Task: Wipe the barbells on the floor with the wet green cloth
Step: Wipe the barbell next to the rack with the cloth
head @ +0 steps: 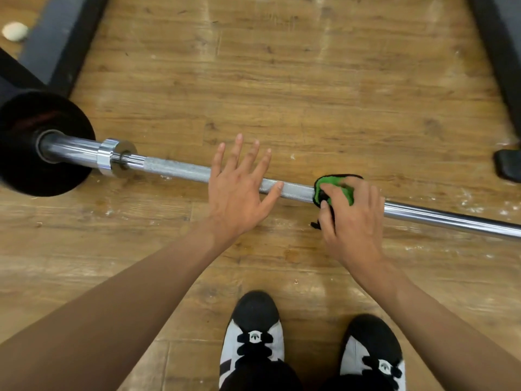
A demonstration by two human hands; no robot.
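The long steel barbell shaft with a knurled grip (180, 170) lies on the worn wooden plank floor (282, 80). Its long axis runs from the round black weight plate (36, 142) at the left toward the lower right edge of the view. The small green cloth with a black edge (331, 184) is folded over the shaft, where the knurled part ends. The right hand (355, 221) holds it there, with the fingers curled over the cloth and the thumb pinching from the near side. The left hand (236, 198) is over the shaft between cloth and plate, its 5 fingers straight and spread. Whether the palm touches the metal, I cannot tell. I judge that the wipe must slide along the axis. Toward the plate the left hand stands in the way; toward the right the smooth shaft is free.
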